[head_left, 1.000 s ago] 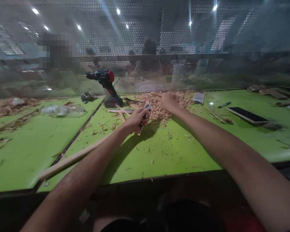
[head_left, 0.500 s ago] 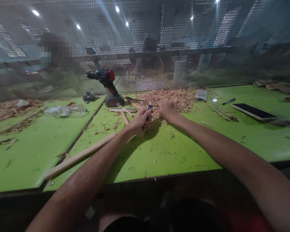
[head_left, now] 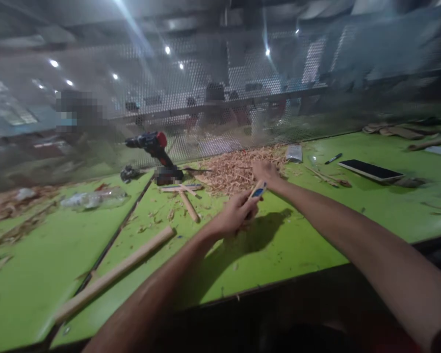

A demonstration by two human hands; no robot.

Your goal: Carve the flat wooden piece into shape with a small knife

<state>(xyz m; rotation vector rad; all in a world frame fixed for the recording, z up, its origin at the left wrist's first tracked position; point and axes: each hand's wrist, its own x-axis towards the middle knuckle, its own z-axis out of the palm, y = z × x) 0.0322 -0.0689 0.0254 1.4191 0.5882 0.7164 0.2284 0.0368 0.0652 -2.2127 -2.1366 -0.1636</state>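
Note:
My left hand is closed around a short piece of pale wood with a blue patch, whose end sticks up past the thumb. Just beyond it, my right hand is closed at the edge of the wood shavings. A thin, dark blade-like tool juts leftward from that fist; its handle is hidden and its exact kind is unclear. The wood and the tool are apart.
A cordless drill stands behind thin wooden strips. On the left lie a long wooden rod and a plastic bottle. A phone or tablet and a pen are at right. Perforated mesh rises behind.
My left hand has drawn the wood nearer and to the right, tilting it and separating it from the thin tool. The view has tipped upward.

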